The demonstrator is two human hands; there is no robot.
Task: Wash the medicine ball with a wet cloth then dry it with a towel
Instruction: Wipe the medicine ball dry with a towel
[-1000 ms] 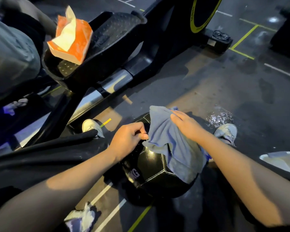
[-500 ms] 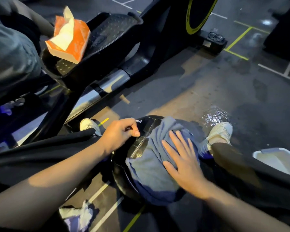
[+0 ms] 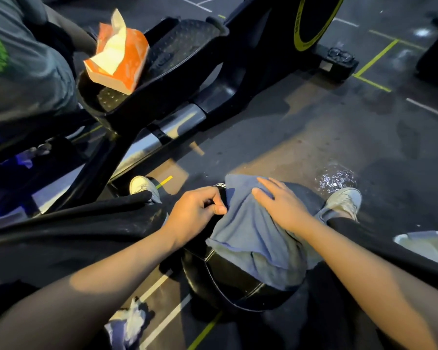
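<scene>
Head view: medicine ball (image 3: 228, 281) sits on the floor (image 3: 276, 137) between your two shoes, wedged by your legs, blue cloth (image 3: 250, 233) draped over its top and hanging down the near side. Your right hand (image 3: 281, 205) lies flat on the cloth, fingers straight and spread, pressing it onto the ball. Your left hand (image 3: 195, 213) is curled at the ball's left shoulder, thumb and fingers pinching near the cloth's left edge; can't tell if it grips the cloth itself or a seam on the ball. Risks: the ball is round and glossy, so a hard sideways wipe could roll it out from between your feet if the left hand lets go. Cloth is held only by palm pressure, so it may bunch or slide off and miss the underside and far face. Puddle (image 3: 336, 180) lies on the floor just beside your right shoe (image 3: 344, 200); a foot shift there could slip, and the ball rolling into it would re-wet it before drying. White basin (image 3: 422, 246) near the right edge could be knocked by your right elbow. Orange tissue box (image 3: 119, 59) on the machine pedal (image 3: 177, 61) is well apart, no threat.
</scene>
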